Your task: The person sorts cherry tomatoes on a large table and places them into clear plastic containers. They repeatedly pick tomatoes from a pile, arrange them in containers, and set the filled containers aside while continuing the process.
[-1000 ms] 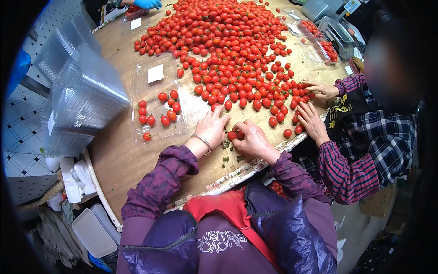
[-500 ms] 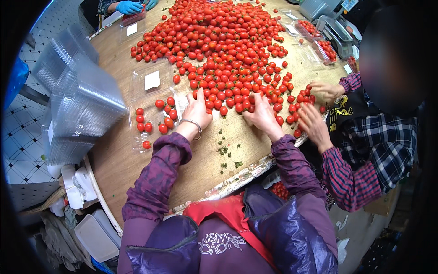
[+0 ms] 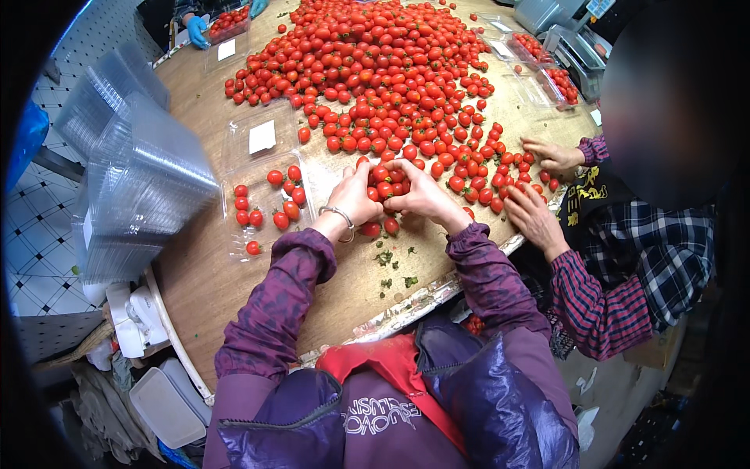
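Note:
My left hand (image 3: 355,197) and my right hand (image 3: 428,195) curve toward each other around a small bunch of cherry tomatoes (image 3: 384,186), with their fingertips nearly meeting at the near side. A couple of loose tomatoes (image 3: 380,227) lie just below my hands on the wooden table (image 3: 234,313). Beyond them rises a large heap of red cherry tomatoes (image 3: 375,55). Left of my left hand, an open clear plastic punnet (image 3: 264,227) holds several tomatoes, its lid (image 3: 242,148) folded back with a white label on it.
Stacked clear punnets (image 3: 141,172) stand at the left. Green stem scraps (image 3: 383,258) lie near the table's front edge. At the right, a co-worker's hands (image 3: 539,223) touch tomatoes; filled punnets (image 3: 558,86) and a scale (image 3: 574,59) are behind. Another person's blue gloves (image 3: 198,33) show far left.
My hands have come closer together and gathered tomatoes between them, pulling them a little away from the heap. The far gloved hands have moved apart around a filled punnet.

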`<action>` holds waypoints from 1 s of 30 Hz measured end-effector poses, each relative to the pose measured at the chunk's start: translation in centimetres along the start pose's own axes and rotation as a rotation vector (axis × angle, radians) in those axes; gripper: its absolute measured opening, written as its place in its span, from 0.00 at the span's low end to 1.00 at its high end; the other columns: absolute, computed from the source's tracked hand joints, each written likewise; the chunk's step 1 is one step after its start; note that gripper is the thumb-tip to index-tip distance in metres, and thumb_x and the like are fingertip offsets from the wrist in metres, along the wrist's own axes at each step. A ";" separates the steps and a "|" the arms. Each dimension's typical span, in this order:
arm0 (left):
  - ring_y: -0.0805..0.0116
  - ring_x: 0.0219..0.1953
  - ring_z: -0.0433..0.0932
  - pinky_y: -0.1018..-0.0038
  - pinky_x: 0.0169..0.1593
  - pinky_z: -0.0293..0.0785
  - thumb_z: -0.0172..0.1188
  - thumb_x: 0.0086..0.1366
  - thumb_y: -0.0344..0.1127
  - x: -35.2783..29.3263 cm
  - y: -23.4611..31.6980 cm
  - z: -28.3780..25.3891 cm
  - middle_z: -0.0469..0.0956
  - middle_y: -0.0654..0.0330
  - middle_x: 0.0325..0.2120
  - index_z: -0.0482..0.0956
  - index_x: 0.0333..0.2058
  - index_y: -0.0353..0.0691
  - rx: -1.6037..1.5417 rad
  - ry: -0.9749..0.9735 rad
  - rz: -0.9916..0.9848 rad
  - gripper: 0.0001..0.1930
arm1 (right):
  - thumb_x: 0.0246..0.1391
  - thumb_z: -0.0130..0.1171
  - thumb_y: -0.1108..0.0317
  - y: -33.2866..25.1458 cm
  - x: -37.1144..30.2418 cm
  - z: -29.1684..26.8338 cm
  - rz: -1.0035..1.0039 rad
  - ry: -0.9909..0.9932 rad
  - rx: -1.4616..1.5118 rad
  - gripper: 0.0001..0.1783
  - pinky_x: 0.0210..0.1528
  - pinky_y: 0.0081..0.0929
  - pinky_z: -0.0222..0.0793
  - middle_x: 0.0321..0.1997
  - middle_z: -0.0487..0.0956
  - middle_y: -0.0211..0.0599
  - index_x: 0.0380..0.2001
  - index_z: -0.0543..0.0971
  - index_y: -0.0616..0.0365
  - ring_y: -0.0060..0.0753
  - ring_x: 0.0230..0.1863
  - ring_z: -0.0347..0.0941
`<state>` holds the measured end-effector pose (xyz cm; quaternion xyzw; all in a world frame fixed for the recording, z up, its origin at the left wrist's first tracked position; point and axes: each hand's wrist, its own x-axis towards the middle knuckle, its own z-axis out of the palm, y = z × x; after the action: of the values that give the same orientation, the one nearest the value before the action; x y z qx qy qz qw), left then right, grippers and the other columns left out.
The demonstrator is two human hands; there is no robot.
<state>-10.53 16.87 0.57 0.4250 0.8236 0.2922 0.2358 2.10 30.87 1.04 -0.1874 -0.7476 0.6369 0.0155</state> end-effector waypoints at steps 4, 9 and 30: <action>0.63 0.41 0.76 0.71 0.42 0.76 0.65 0.44 0.26 0.1 -1.6 1.5 0.73 0.52 0.42 0.64 0.54 0.41 -0.422 -0.047 0.024 0.35 | 0.48 0.65 0.71 -0.8 -1.0 0.5 0.079 0.006 0.117 0.28 0.38 0.17 0.73 0.44 0.78 0.33 0.54 0.69 0.57 0.19 0.40 0.75; 0.69 0.42 0.76 0.73 0.44 0.77 0.68 0.46 0.27 -2.2 0.5 -0.2 0.74 0.56 0.41 0.66 0.51 0.39 -0.766 -0.087 -0.095 0.31 | 0.56 0.61 0.67 -1.3 -2.2 1.5 0.066 0.074 0.367 0.19 0.23 0.12 0.68 0.35 0.78 0.30 0.50 0.72 0.57 0.14 0.27 0.73; 0.64 0.43 0.78 0.72 0.45 0.77 0.66 0.51 0.31 -11.0 -9.6 -12.3 0.62 0.46 0.58 0.62 0.63 0.46 0.124 0.414 -0.147 0.38 | 0.48 0.61 0.56 -9.7 6.2 10.3 -0.360 0.079 -0.333 0.21 0.48 0.35 0.73 0.45 0.80 0.47 0.44 0.81 0.53 0.44 0.42 0.80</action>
<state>-17.94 -0.23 4.39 0.3086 0.8996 0.3039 0.0557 -8.91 21.82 7.02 -0.0756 -0.8624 0.4841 0.1268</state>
